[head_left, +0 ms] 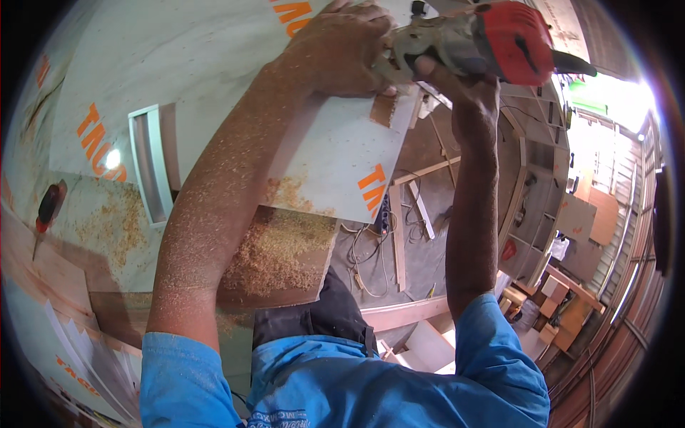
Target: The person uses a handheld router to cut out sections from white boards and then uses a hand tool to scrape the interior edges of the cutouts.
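Red-bodied power tool [492, 39] sits at the far corner of a white laminated board [335, 153], right hand [457, 75] clenched around its grey neck to steer it. Left hand [342, 50] presses flat on the board beside the tool, likely steadying it (sawdust [275, 246] heaps below). A screwdriver [48, 207] lies well apart on the tabletop [43, 271].

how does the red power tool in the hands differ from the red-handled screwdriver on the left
The power tool is bulky and gripped by the right hand, up at the white board's corner beside the left hand. The screwdriver is slim, lying untouched on the dusty surface, far from both hands. Both have red and black parts.
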Tool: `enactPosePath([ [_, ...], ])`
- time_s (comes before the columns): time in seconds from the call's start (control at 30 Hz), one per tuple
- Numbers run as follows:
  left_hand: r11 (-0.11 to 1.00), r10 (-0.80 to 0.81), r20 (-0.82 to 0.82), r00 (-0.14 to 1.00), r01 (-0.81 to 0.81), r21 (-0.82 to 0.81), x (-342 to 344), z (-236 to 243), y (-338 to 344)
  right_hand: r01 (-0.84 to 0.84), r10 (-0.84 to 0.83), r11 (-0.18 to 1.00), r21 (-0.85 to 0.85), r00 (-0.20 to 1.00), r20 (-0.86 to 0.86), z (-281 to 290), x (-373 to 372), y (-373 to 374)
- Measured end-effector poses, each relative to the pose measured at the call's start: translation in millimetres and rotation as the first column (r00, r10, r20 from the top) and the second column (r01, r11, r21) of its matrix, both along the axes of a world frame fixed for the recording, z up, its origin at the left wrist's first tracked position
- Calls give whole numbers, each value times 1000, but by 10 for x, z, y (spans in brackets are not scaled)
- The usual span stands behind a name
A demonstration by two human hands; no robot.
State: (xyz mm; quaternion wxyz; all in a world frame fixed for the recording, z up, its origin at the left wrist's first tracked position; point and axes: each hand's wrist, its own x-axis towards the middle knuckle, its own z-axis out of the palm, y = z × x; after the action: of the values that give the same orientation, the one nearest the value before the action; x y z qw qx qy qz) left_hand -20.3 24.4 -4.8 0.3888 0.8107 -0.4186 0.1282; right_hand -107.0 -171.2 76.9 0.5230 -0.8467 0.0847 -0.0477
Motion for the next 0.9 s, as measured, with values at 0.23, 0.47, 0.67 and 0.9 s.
enactPosePath([
  [0.23,993,-42,-69,997,49,105,23,-41,-19,159,-210,950,269,962,174,-158,-817,-480],
  [0.47,967,-80,-243,967,135,217,-83,332,-146,252,-234,867,431,968,-95,-1050,-1155,-696],
  [0.67,983,-55,-449,892,126,131,-125,296,-156,208,-271,768,605,962,13,-1311,-875,-591],
  [0.9,986,-65,-476,877,129,104,-108,321,-163,193,-351,434,880,936,-32,-1225,-675,-364],
])
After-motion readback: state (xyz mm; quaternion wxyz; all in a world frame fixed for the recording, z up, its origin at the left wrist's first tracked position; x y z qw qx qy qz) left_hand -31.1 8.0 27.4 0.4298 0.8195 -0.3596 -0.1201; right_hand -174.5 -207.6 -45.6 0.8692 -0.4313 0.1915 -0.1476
